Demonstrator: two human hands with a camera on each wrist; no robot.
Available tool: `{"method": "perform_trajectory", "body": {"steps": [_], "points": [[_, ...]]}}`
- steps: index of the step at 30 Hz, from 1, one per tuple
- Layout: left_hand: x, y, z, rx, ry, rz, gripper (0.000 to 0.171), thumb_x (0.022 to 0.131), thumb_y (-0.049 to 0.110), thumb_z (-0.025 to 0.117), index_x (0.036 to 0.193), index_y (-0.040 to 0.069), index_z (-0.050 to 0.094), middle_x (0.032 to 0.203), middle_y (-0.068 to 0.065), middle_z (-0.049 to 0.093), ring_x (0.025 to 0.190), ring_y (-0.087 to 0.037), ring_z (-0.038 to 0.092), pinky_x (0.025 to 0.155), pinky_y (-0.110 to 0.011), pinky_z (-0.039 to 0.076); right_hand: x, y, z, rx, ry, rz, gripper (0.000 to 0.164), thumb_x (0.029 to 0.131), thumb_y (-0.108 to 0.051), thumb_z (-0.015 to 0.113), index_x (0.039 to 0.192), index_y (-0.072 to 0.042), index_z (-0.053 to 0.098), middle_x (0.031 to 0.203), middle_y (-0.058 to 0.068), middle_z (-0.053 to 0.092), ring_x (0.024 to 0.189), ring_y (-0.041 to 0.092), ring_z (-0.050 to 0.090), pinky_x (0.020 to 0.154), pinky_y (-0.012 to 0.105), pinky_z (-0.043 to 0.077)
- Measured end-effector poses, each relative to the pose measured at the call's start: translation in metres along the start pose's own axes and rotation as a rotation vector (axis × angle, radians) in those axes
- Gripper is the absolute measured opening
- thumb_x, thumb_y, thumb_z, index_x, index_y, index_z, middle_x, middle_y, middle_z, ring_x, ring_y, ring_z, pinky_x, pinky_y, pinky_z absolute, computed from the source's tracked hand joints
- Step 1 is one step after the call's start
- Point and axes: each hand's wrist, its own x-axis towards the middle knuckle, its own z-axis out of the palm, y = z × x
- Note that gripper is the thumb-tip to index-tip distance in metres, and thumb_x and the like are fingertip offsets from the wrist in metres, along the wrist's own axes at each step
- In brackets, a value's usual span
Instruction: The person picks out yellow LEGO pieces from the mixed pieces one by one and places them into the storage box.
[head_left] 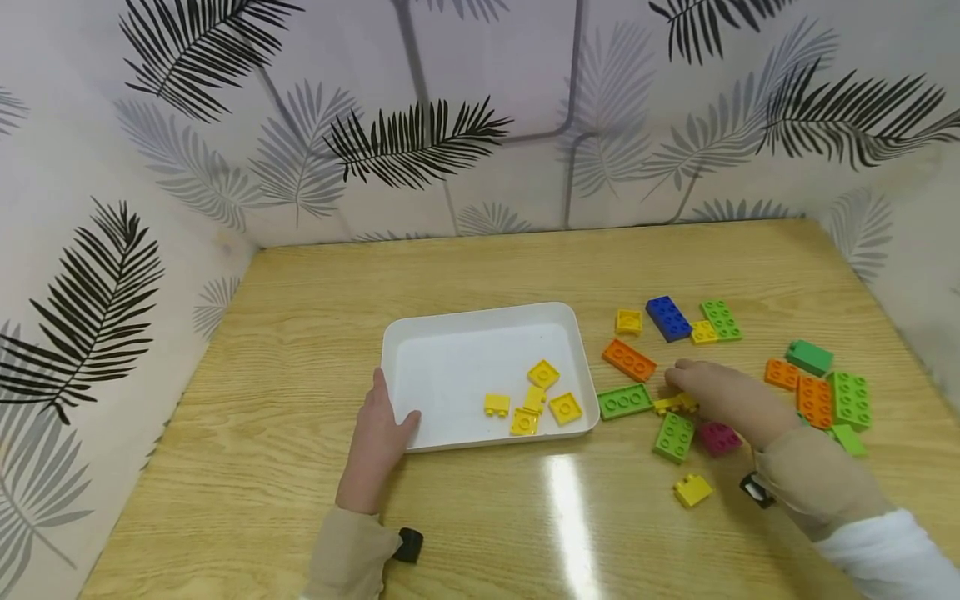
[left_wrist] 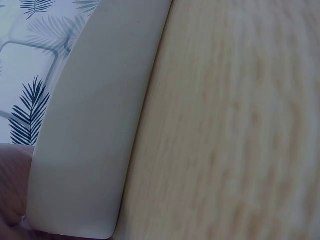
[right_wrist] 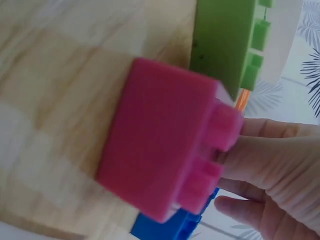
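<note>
In the head view, the left hand (head_left: 377,440) grips the near-left corner of the tray (head_left: 442,375); a firm hold there should steady it. The right hand (head_left: 738,400) reaches over a yellow brick (head_left: 677,404) right of the tray; whether it pinches, I cannot tell.

Left wrist: the tray rests on the surface (left_wrist: 225,130).

Right wrist: a pink brick (right_wrist: 155,135) hides the thumb tip; best lift clear of it.

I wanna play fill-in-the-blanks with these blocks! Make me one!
The left hand touches the ____ tray.
All the blocks inside it are ____.
In the head view, the tray lies to the ____ of the loose blocks.
The head view shows exactly ____ blue block.

Missing words: white; yellow; left; one.
</note>
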Motion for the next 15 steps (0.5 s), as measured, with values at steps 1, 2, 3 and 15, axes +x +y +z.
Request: {"method": "perform_trajectory", "body": {"steps": [1,2,3,15], "points": [[0.0,0.0,0.0,-0.001,-0.002,-0.001,0.081,0.084,0.023,0.052,0.14,-0.004,-0.001,0.142,-0.033,0.022,0.129,-0.046,0.026,0.106,-0.054,0.03,0.0,0.001,0.001,-0.008,0.011,-0.005,0.028,0.067,-0.006,0.07,0.093,-0.01,0.059,0.088,0.003,0.057,0.079,0.02,0.058,0.073,0.037,0.052],[0.0,0.0,0.001,-0.003,-0.003,-0.001,0.082,0.084,0.023,0.052,0.14,-0.004,-0.001,0.143,-0.033,0.021,0.129,-0.046,0.026,0.107,-0.054,0.03,0.0,0.002,0.002,-0.015,0.02,-0.011,0.027,0.068,-0.007,0.07,0.092,-0.009,0.059,0.086,0.003,0.057,0.077,0.018,0.057,0.071,0.036,0.052],[0.001,0.0,0.001,-0.005,-0.008,-0.005,0.082,0.085,0.024,0.052,0.14,-0.003,-0.002,0.143,-0.032,0.02,0.13,-0.046,0.025,0.107,-0.053,0.029,0.0,0.003,0.002,-0.021,0.032,-0.014,0.025,0.068,-0.009,0.07,0.091,-0.009,0.06,0.085,0.003,0.057,0.075,0.017,0.056,0.069,0.035,0.052],[-0.001,0.0,0.001,-0.005,-0.016,-0.014,0.082,0.085,0.023,0.051,0.14,-0.003,-0.003,0.145,-0.031,0.017,0.133,-0.044,0.021,0.109,-0.053,0.025,-0.005,0.001,-0.008,-0.004,0.102,0.06,0.03,0.079,-0.01,0.06,0.108,-0.005,0.055,0.105,0.016,0.063,0.09,0.03,0.059,0.08,0.047,0.05]]}}
